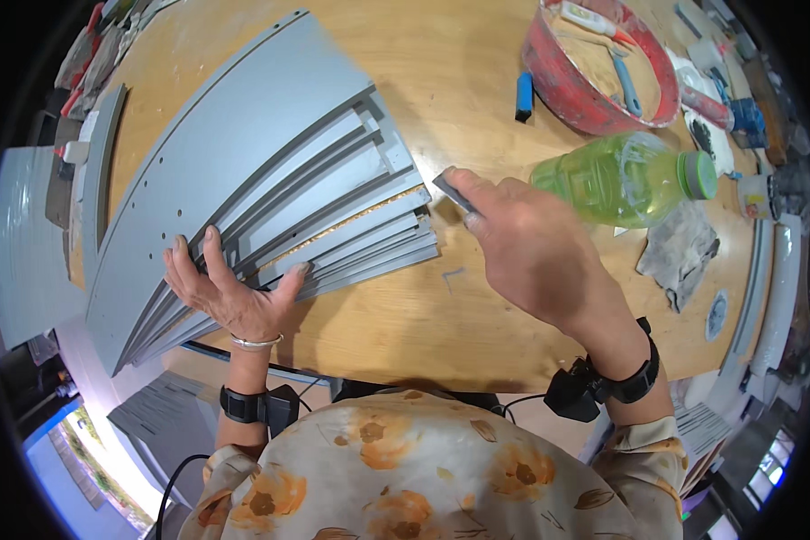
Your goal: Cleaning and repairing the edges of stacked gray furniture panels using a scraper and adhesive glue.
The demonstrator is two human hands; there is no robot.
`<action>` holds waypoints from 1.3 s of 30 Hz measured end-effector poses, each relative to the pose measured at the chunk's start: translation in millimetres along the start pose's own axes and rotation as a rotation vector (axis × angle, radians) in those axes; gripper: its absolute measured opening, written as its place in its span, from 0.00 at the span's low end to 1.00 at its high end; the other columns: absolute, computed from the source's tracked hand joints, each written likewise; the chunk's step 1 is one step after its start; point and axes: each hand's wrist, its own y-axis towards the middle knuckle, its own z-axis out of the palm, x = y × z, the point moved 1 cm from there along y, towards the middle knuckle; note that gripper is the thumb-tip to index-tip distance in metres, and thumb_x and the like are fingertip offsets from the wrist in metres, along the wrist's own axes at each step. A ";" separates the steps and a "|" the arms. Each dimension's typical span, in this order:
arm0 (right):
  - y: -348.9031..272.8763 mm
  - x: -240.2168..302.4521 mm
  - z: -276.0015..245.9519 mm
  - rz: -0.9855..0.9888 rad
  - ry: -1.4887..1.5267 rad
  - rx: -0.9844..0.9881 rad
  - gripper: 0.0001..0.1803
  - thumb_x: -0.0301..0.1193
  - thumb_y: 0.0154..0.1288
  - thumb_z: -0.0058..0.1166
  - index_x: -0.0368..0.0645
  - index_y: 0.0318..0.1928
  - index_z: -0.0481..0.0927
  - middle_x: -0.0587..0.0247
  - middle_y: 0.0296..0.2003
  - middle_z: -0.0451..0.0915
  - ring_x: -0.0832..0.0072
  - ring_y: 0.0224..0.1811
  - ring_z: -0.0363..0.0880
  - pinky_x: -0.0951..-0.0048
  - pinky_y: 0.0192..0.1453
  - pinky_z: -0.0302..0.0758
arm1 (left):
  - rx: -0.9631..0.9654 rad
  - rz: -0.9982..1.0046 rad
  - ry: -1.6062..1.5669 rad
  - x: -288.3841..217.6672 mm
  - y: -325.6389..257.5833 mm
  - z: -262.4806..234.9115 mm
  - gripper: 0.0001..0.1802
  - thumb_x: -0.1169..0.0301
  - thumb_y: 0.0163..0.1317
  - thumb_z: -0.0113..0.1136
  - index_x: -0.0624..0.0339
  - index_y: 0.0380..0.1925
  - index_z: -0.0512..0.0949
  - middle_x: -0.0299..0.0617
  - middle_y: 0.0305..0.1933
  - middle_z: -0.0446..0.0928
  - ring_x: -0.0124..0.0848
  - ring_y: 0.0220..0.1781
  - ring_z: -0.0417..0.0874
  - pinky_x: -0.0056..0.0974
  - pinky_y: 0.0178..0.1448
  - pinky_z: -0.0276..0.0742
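Observation:
A large grey panel (234, 126) lies tilted across the left half of the table, with small holes along it. Several narrow grey strips (333, 184) lie over its lower right part, and one edge shows bare tan board. My left hand (229, 292) rests spread on the strips, fingers stretched and thumb apart, its palm over them. Just off the strips' right ends, my right hand (535, 247) is closed on a small dark grey flat piece (454, 193), perhaps folded sandpaper. That piece stays a short gap from the panel.
Right of my right hand lies a green plastic bottle (616, 180); behind it stands a red round tub (567, 90) holding a brush and a white tube. A blue block (524, 97), a crumpled grey sheet (681, 252) and the wooden table (378, 333) also show.

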 end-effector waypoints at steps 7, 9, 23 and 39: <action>5.2 18.5 1.7 0.079 -0.163 0.173 0.22 0.22 0.56 0.48 0.43 0.54 0.72 0.48 0.27 0.75 0.52 0.30 0.76 0.57 0.34 0.73 | -0.002 -0.010 -0.018 2.5 -0.2 -0.6 0.50 0.30 0.42 0.58 0.55 0.59 0.67 0.53 0.64 0.54 0.53 0.69 0.50 0.59 0.69 0.45; 6.5 18.8 5.3 0.122 -0.172 0.218 0.22 0.24 0.60 0.51 0.48 0.57 0.71 0.52 0.28 0.74 0.54 0.31 0.74 0.58 0.36 0.72 | -0.010 -0.015 -0.018 3.8 -0.9 1.1 0.50 0.29 0.42 0.58 0.55 0.58 0.67 0.53 0.64 0.54 0.53 0.69 0.50 0.59 0.69 0.45; -21.6 0.1 22.0 0.061 -0.220 0.262 0.22 0.22 0.56 0.46 0.44 0.54 0.74 0.49 0.27 0.73 0.56 0.27 0.76 0.58 0.29 0.74 | -0.003 0.006 -0.013 -0.2 2.9 1.5 0.52 0.30 0.43 0.57 0.57 0.60 0.65 0.52 0.66 0.53 0.52 0.70 0.49 0.59 0.70 0.43; -14.4 -13.6 23.8 0.229 0.477 0.075 0.21 0.22 0.64 0.44 0.40 0.59 0.68 0.45 0.40 0.77 0.57 0.38 0.78 0.64 0.44 0.74 | -0.015 0.020 0.003 3.6 -1.4 2.2 0.53 0.30 0.42 0.58 0.54 0.61 0.64 0.51 0.66 0.53 0.52 0.71 0.49 0.60 0.70 0.43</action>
